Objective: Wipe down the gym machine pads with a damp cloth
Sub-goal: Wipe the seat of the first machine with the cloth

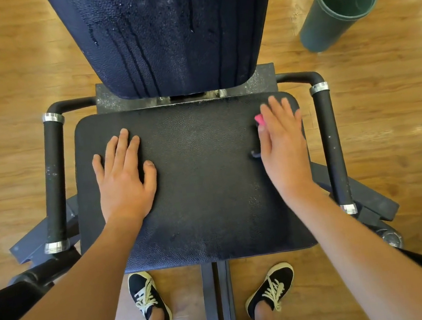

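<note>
The black seat pad (201,177) of the gym machine fills the middle of the view. Above it rises the back pad (168,29), streaked with wet drips. My left hand (122,176) lies flat on the left part of the seat pad, fingers straight and spread. My right hand (282,143) presses flat near the pad's right edge, blurred by motion. A small pink piece of cloth (259,119) shows from under its fingers; the rest of the cloth is hidden beneath the hand.
Black padded handles run along the left side (54,180) and the right side (332,147) of the seat. A dark green cylindrical bin (338,9) stands on the wooden floor at the upper right. My two shoes (148,298) stand below the seat's front edge, either side of the frame post (219,304).
</note>
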Demonstrator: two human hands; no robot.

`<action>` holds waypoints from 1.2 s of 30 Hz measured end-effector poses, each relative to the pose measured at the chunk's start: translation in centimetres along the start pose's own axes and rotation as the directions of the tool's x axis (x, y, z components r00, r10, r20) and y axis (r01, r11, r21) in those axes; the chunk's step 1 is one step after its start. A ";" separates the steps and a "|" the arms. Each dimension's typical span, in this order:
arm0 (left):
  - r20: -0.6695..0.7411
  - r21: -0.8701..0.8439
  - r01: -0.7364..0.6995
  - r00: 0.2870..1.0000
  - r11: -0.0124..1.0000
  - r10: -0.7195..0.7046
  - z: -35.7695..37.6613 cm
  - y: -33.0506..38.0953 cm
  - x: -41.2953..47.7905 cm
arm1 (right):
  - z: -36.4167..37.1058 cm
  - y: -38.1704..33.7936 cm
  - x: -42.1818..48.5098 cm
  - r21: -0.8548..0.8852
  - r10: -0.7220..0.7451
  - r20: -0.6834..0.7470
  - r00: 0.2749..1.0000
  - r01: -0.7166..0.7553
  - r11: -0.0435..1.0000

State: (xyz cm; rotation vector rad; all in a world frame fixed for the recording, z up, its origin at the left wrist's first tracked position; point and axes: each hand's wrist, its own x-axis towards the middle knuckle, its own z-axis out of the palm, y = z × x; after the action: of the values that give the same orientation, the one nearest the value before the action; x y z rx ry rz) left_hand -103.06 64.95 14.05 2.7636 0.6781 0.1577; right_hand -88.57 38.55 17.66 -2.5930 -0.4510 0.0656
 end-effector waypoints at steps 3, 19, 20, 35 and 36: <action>-0.001 0.002 0.001 1.000 1.000 -0.001 0.0 0.0 0.2 | 0.4 0.0 4.1 -0.056 -0.013 0.023 1.000 0.014 0.998; 0.020 -0.002 0.000 1.000 1.000 0.000 -0.3 0.2 0.2 | 1.1 0.2 -0.1 -0.038 0.023 0.065 0.998 -0.021 0.999; 0.019 -0.003 0.000 1.000 1.000 0.000 -0.2 0.2 0.2 | 1.2 0.2 -0.2 -0.033 0.035 0.060 0.998 -0.033 0.999; 0.026 -0.013 0.008 1.000 1.000 -0.007 -0.4 0.2 0.2 | 1.4 -0.3 4.2 -0.069 0.032 0.088 0.996 -0.026 0.997; 0.029 -0.016 0.010 1.000 1.000 -0.010 -0.5 0.2 0.2 | 1.3 -0.3 3.7 -0.060 0.034 0.091 0.995 -0.029 0.998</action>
State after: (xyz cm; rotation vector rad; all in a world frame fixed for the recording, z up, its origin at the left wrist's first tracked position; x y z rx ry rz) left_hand -102.87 64.96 14.58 2.7410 0.6801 0.1207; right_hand -85.30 40.66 16.77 -2.6634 -0.4516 0.1859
